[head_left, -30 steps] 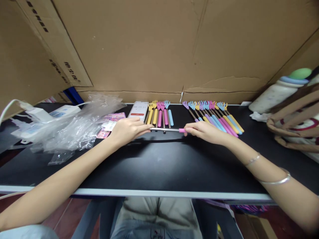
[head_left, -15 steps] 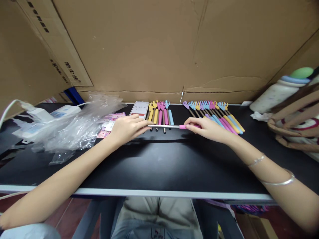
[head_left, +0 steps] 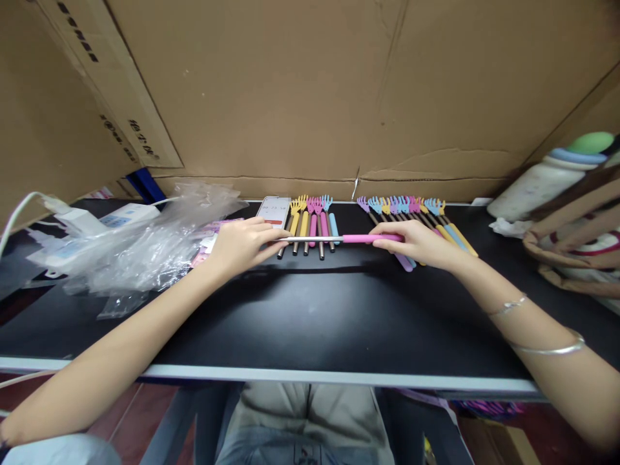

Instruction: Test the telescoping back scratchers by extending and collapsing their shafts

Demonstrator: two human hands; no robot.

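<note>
A telescopic back scratcher with a pink handle and a thin metal rod is held level above a black table. My left hand is closed on the rod's left end, its claw head hidden under the fingers. My right hand grips the pink handle. Behind the rod lies a small row of scratchers in yellow, pink and blue. A longer row of scratchers lies under and behind my right hand.
A phone lies beside the small row. Crumpled clear plastic bags, white boxes and a cable sit at the left. A bottle and a woven bag stand at the right. Cardboard walls close off the back.
The scratcher has lifted slightly and stretched longer: my right hand has slid right along the pink handle, exposing more of it, while my left hand stays on the rod's left end.
</note>
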